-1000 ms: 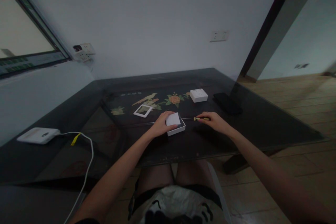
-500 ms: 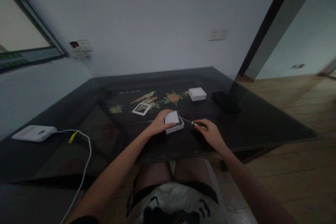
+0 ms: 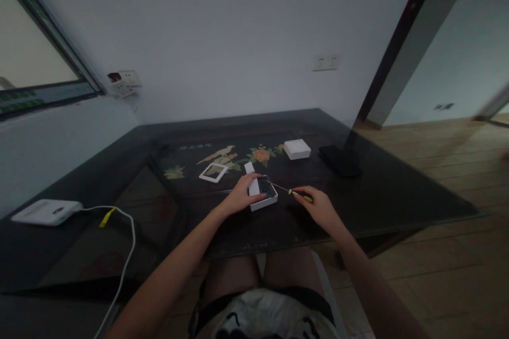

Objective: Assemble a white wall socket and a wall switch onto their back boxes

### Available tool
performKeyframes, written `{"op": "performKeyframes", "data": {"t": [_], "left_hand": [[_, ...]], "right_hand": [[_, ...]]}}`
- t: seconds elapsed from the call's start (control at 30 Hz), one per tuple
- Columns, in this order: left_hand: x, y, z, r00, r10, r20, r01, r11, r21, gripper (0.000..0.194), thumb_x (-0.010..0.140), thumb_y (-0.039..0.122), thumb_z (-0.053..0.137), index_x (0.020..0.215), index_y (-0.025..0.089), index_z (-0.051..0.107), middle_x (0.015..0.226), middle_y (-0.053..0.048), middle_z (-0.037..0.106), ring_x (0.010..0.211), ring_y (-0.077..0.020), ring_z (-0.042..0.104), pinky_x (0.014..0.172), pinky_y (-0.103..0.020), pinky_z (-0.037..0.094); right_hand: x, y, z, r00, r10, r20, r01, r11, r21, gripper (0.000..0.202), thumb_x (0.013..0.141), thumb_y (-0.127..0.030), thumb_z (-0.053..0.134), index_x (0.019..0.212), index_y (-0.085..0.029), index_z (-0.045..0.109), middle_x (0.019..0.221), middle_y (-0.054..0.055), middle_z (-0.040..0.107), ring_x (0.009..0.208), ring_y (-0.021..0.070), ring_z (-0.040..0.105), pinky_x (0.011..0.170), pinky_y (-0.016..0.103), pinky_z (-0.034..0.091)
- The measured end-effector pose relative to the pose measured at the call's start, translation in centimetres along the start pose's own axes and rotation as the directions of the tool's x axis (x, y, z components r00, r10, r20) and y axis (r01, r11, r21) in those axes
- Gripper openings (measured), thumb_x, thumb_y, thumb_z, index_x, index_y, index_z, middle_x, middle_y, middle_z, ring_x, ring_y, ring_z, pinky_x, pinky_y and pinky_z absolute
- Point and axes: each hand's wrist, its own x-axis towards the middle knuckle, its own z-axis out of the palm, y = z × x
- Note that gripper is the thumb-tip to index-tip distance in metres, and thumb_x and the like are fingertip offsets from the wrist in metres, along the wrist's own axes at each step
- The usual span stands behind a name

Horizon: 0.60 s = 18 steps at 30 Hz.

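Observation:
Near the table's front, my left hand (image 3: 243, 192) grips a wall socket or switch housing (image 3: 264, 203), a white-rimmed square with a dark inside. Its white cover panel (image 3: 253, 185) stands tilted up on the left side, by my fingers. In my right hand (image 3: 318, 204) is a screwdriver (image 3: 292, 192) with a yellow and dark handle. The thin shaft points left, and its tip is at the upper right of the dark inside; whether it touches is too small to tell. A loose white square frame (image 3: 213, 172) lies behind my left hand.
A second white socket (image 3: 297, 149) sits toward the back right, beside a flat black object (image 3: 340, 161) like a phone or case. At the left lies a white device (image 3: 47, 212) with a white cable (image 3: 133, 243) running off the front edge of the dark table (image 3: 397, 196).
The white cover panel, lying over the housing before, has swung up to the left, baring the dark inside. The screwdriver stays in my right hand, with its tip at the housing. The view has tilted slightly up.

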Motion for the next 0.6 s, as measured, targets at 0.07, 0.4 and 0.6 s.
{"op": "performKeyframes", "data": {"t": [0.07,0.4,0.6], "left_hand": [[-0.1,0.2,-0.1,1.0,0.011,0.0,-0.011,1.0,-0.009,0.057,0.073,0.039,0.07,0.124,0.02,0.051,0.128,-0.013,0.053,0.122,-0.0281,0.047,0.106,-0.045,0.034],[0.7,-1.7,-1.7,0.942,-0.178,-0.285,0.087,0.949,-0.304,0.036,0.085,0.04,0.052,0.111,0.016,0.059,0.117,-0.012,0.062,0.113,-0.0234,0.057,0.099,-0.041,0.044],[0.6,-0.8,-2.7,0.908,-0.213,-0.362,0.087,0.938,-0.335,0.035,0.085,0.042,0.052,0.103,0.016,0.066,0.108,-0.01,0.069,0.104,-0.0236,0.062,0.097,-0.04,0.045]], "right_hand": [[0.8,0.1,-0.3,1.0,0.014,0.001,-0.014,0.999,0.034,0.023,0.082,-0.034,0.055,0.091,-0.019,0.071,0.094,0.008,0.072,0.088,0.0231,0.067,0.082,0.037,0.051],[8.4,-1.0,0.0,0.998,-0.049,0.04,0.046,0.996,0.079,0.025,0.082,-0.032,0.057,0.096,-0.017,0.072,0.094,0.009,0.073,0.09,0.0247,0.066,0.082,0.038,0.05],[10.8,-3.9,4.1,0.975,-0.192,0.113,0.15,0.941,0.305,0.04,0.077,-0.011,0.053,0.114,-0.019,0.064,0.116,0.009,0.066,0.097,0.0205,0.062,0.088,0.038,0.048]]}}
